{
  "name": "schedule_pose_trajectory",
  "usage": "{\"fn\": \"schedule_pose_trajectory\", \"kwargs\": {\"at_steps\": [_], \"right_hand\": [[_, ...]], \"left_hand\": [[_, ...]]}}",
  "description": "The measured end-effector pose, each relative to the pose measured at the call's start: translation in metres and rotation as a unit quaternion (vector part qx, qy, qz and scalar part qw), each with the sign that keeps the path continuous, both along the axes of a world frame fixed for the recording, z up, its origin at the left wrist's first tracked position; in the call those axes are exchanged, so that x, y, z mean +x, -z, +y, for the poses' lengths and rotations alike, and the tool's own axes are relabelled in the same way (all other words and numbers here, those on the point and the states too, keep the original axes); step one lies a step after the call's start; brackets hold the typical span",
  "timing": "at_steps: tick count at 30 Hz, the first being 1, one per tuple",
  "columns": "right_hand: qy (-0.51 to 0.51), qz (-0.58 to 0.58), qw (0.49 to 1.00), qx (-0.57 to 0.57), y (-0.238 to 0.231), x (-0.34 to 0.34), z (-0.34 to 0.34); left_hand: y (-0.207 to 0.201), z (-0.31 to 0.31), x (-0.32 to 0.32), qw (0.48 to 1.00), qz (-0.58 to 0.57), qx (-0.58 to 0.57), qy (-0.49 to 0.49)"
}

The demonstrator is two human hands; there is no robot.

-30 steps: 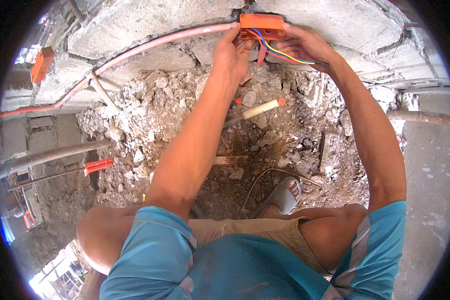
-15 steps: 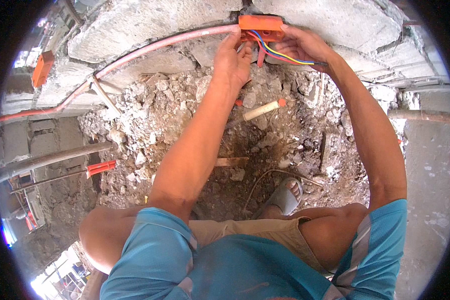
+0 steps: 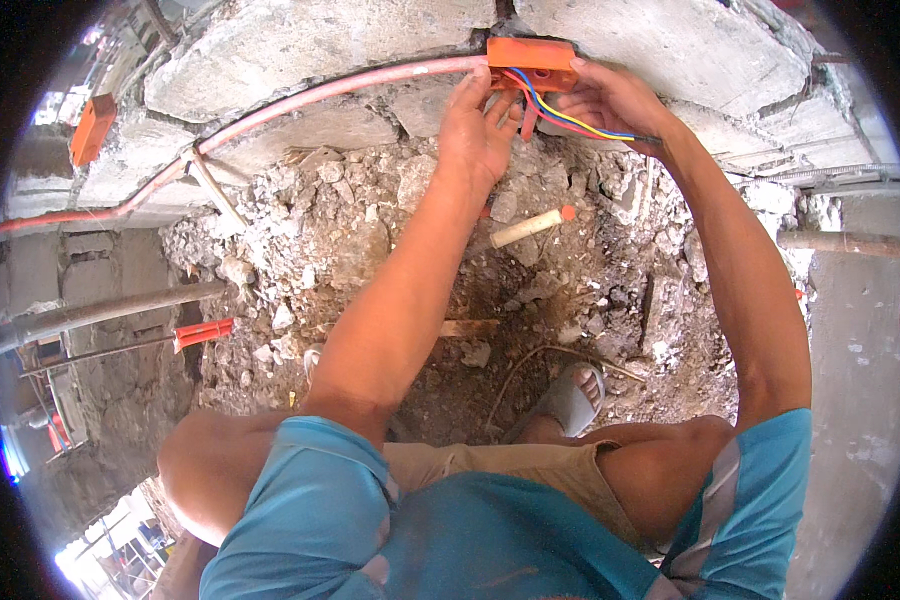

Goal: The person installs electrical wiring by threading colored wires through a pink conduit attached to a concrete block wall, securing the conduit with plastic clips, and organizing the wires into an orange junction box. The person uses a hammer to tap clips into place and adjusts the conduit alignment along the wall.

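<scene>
An orange electrical box (image 3: 530,54) sits in a gap of the block wall, open side toward me. Blue, yellow and red wires (image 3: 562,116) come out of it and run to the right, past my right wrist. My left hand (image 3: 475,125) grips the box's lower left corner, where a pinkish-orange conduit (image 3: 340,82) meets it. My right hand (image 3: 615,100) has its thumb on the box's right end, and its curled fingers are partly hidden behind the wires. Below the box a short red tube stub (image 3: 528,122) points down.
Rubble lies below the wall, with a cream tube with an orange end (image 3: 533,227) on it. Another orange box (image 3: 91,130) is at the far left. A thin stick (image 3: 214,188) props the conduit. A grey pipe (image 3: 110,315) and a red piece (image 3: 203,334) stand out at left.
The box and both hands appear slightly lower and further right in the picture. My left fingers have spread a little more below the box. Both hands stay at the box.
</scene>
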State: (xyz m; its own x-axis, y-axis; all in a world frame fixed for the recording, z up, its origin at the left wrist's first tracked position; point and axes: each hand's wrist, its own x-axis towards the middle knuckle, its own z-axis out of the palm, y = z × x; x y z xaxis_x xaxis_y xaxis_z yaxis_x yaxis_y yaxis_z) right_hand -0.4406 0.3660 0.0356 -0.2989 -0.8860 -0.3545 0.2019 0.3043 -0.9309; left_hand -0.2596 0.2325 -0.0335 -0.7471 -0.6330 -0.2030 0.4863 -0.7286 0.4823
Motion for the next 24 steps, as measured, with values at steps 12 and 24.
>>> {"fn": "schedule_pose_trajectory", "kwargs": {"at_steps": [12,24], "right_hand": [[0.03,-0.018,0.999,0.016,0.004,0.005,-0.001],[0.011,0.003,1.0,0.01,0.012,-0.002,-0.003]], "left_hand": [[0.003,0.001,0.001,0.999,-0.027,-0.024,-0.011],[-0.01,-0.009,0.022,0.983,-0.141,-0.102,0.056]]}}
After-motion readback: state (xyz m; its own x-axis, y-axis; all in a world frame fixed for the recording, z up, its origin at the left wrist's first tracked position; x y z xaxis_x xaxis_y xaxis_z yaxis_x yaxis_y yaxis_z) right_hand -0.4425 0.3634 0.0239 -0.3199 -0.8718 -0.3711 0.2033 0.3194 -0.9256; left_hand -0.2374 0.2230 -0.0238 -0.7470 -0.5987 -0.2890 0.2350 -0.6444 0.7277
